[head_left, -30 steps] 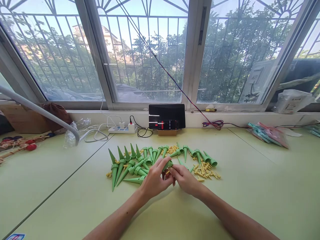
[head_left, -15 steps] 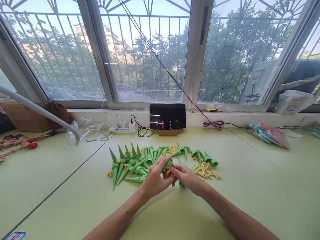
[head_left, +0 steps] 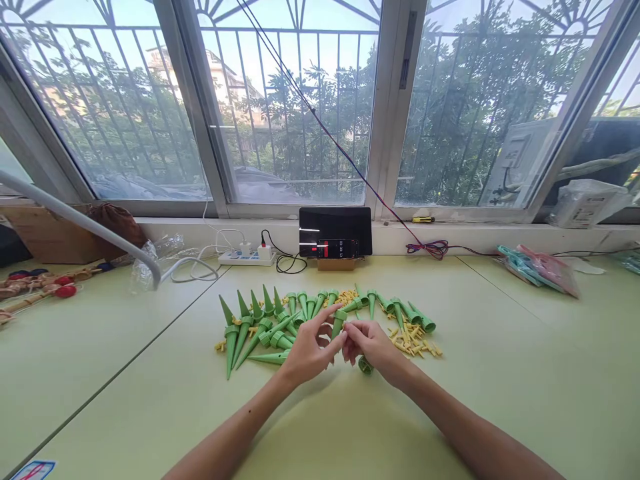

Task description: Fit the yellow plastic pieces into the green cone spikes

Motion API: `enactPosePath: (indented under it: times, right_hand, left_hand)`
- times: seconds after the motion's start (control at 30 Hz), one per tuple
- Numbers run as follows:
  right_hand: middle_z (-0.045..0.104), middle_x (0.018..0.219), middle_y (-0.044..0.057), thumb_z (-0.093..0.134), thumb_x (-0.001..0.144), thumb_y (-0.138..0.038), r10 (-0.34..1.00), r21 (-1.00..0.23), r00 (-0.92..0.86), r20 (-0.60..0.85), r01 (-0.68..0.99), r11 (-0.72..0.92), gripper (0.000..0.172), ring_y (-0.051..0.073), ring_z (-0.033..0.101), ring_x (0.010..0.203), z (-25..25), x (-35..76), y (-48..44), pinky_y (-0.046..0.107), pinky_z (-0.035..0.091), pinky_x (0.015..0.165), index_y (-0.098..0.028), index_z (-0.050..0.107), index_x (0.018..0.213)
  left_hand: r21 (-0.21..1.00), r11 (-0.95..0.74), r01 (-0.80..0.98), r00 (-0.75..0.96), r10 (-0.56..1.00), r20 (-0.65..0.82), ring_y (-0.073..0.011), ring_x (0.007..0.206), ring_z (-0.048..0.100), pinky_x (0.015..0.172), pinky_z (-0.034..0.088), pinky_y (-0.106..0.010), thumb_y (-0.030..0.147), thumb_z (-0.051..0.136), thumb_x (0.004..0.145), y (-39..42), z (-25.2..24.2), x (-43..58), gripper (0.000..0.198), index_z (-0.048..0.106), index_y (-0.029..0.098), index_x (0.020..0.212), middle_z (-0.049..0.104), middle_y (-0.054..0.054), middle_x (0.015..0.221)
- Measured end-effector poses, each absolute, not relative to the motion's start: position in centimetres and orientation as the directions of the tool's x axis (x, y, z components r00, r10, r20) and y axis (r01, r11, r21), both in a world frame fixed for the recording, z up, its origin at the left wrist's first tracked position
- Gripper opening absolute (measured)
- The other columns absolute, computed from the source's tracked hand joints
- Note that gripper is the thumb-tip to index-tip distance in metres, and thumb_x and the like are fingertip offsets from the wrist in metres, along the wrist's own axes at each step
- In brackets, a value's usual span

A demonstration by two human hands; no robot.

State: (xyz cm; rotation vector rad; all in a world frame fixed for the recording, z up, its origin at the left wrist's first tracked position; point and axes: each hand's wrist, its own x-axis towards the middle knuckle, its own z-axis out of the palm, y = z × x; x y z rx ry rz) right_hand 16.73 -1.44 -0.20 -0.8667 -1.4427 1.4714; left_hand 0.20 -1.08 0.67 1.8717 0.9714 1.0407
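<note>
Steady the green plastic spike (head_left: pixel 339 323) gripped in your left hand (head_left: pixel 311 345); your right hand (head_left: pixel 371 343) pinches beside it, its contents hidden.

Both bare forearms slant inward from the lower edge, the hands meeting near the middle. The left hand (head_left: pixel 311 347) curves in a grip, index finger arched forward, thumb pointing toward the other. The right hand (head_left: pixel 373 348) bends its fingers inward, thumb and index fingertips gathered in a pinch.
</note>
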Motion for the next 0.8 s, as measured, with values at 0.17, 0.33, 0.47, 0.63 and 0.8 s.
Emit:
enactPosePath:
  times: [0.17, 0.33, 0.47, 0.63, 0.8]
  right_hand:
    - [0.054, 0.054, -0.003, 0.057, 0.083, -0.065, 0.94, -0.992, -0.334, 0.07, -0.127, 0.029, 0.052, 0.009, 0.052, 0.047, -0.31, 16.71, -1.32, 0.022, 0.04, 0.047, -0.017, 0.052, 0.067]
    - [0.053, 0.054, -0.004, 0.059, 0.083, -0.065, 0.948, -0.989, -0.31, 0.074, -0.145, 0.03, 0.052, 0.009, 0.051, 0.045, -0.5, 16.73, -1.18, 0.021, 0.039, 0.046, -0.016, 0.052, 0.066]
    - [0.053, 0.057, -0.003, 0.061, 0.08, -0.065, 0.951, -0.983, -0.305, 0.053, -0.184, -0.004, 0.051, 0.01, 0.053, 0.046, -0.39, 16.76, -1.27, 0.022, 0.04, 0.046, -0.016, 0.053, 0.069]
    - [0.052, 0.056, -0.003, 0.06, 0.084, -0.061, 0.943, -0.984, -0.319, 0.091, -0.172, 0.037, 0.047, 0.009, 0.051, 0.047, -0.55, 16.81, -1.34, 0.022, 0.04, 0.047, -0.017, 0.051, 0.068]
    - [0.051, 0.055, -0.003, 0.053, 0.091, -0.054, 0.936, -0.982, -0.299, 0.186, -0.042, 0.182, 0.043, 0.011, 0.048, 0.047, -1.03, 16.97, -1.14, 0.024, 0.038, 0.047, -0.018, 0.05, 0.068]
  left_hand:
    - [0.975, -0.222, 0.03, 0.33, 0.923, 0.2, -0.0096, 0.058, 0.051, 0.05, 0.048, -0.022, 0.046, 0.058, 0.089, -0.61, 1.25, 0.2, 0.046, 0.055, 0.014, 0.121, 0.054, 0.001, 0.073]
    - [0.99, -0.136, -0.048, 0.306, 0.941, 0.144, -0.0087, 0.049, 0.049, 0.043, 0.044, -0.022, 0.051, 0.066, 0.083, -0.42, 1.09, 0.32, 0.048, 0.054, 0.015, 0.112, 0.054, 0.004, 0.065]
    - [0.989, -0.13, -0.074, 0.287, 0.947, 0.146, -0.0088, 0.047, 0.05, 0.043, 0.044, -0.021, 0.052, 0.068, 0.081, -0.41, 0.95, 0.38, 0.044, 0.053, 0.017, 0.104, 0.052, 0.006, 0.061]
    - [0.989, -0.118, -0.094, 0.324, 0.935, 0.142, -0.0092, 0.046, 0.051, 0.042, 0.044, -0.021, 0.05, 0.069, 0.081, -0.51, 1.05, 0.33, 0.043, 0.053, 0.017, 0.102, 0.053, 0.007, 0.058]
    - [0.991, -0.069, -0.112, 0.329, 0.939, 0.102, -0.0086, 0.045, 0.05, 0.042, 0.044, -0.02, 0.05, 0.071, 0.079, -0.52, 1.01, 0.23, 0.043, 0.054, 0.017, 0.102, 0.055, 0.006, 0.058]
